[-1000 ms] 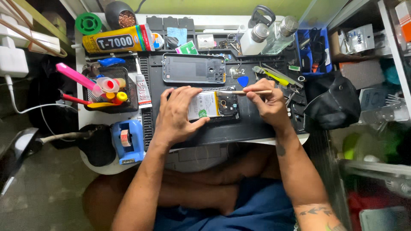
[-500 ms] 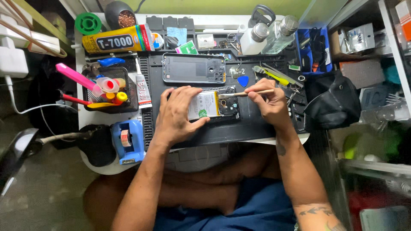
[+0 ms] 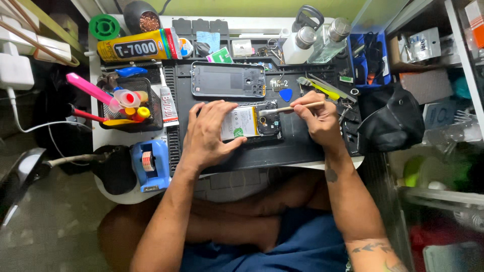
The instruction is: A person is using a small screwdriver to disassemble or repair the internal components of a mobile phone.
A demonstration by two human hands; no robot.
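An opened phone (image 3: 251, 122) lies on the black work mat (image 3: 297, 146), its white battery and dark circuit board exposed. My left hand (image 3: 209, 135) presses down on the phone's left part and holds it still. My right hand (image 3: 318, 117) grips a thin pale spudger stick (image 3: 298, 107) whose tip rests on the phone's upper right corner near the board. The phone's detached back cover (image 3: 228, 79) lies flat just beyond it on the mat.
A blue pick (image 3: 286, 94) and tweezers (image 3: 322, 89) lie beside the cover. A yellow glue tube (image 3: 136, 49), a wire basket of tools (image 3: 132, 103), a blue tape dispenser (image 3: 150, 164), bottles (image 3: 315, 38) and a black pouch (image 3: 390, 121) ring the mat.
My right hand has shifted the stick's tip slightly along the phone's upper right edge. My left hand stays pressed on the phone.
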